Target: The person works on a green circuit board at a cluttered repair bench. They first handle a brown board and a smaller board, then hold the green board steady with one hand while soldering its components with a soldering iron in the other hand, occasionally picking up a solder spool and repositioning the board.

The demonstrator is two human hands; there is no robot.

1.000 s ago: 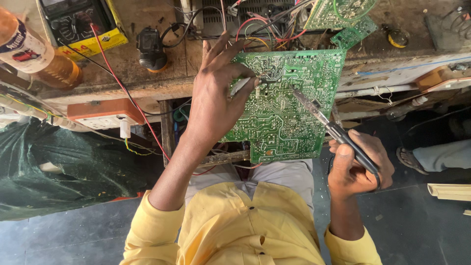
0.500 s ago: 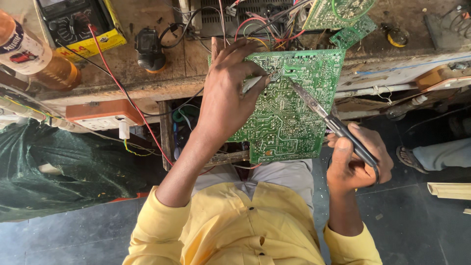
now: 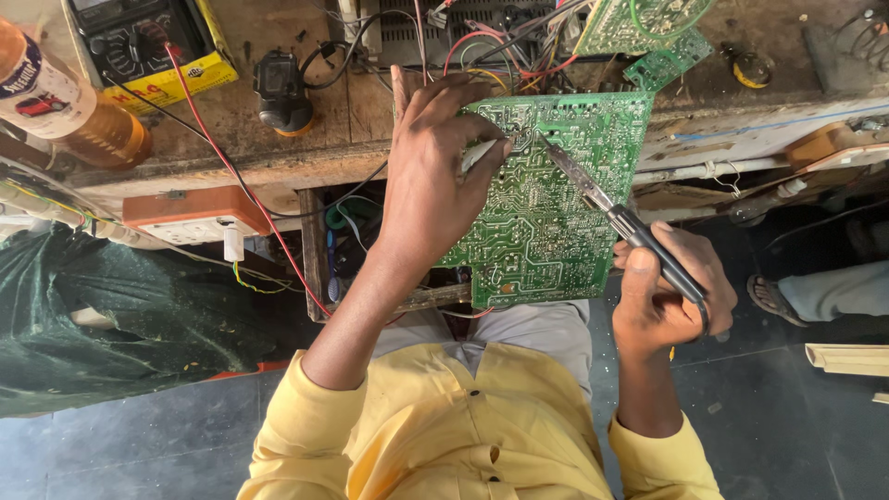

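Note:
A large green circuit board leans from my lap up against the wooden bench edge, solder side toward me. My left hand lies over its left part, fingers pinching a thin grey piece, perhaps solder wire, against the board near its top. My right hand grips the black handle of a soldering iron. The iron's metal tip touches the board close to my left fingertips.
The wooden bench carries a yellow-cased multimeter with a red lead, a small black device, tangled wires and more green boards. A bottle lies at left. An orange socket box hangs below. Another person's sandalled foot is at right.
My left hand has shifted slightly right and up along the board. The soldering iron tip has moved up toward the board's top edge, beside my fingertips.

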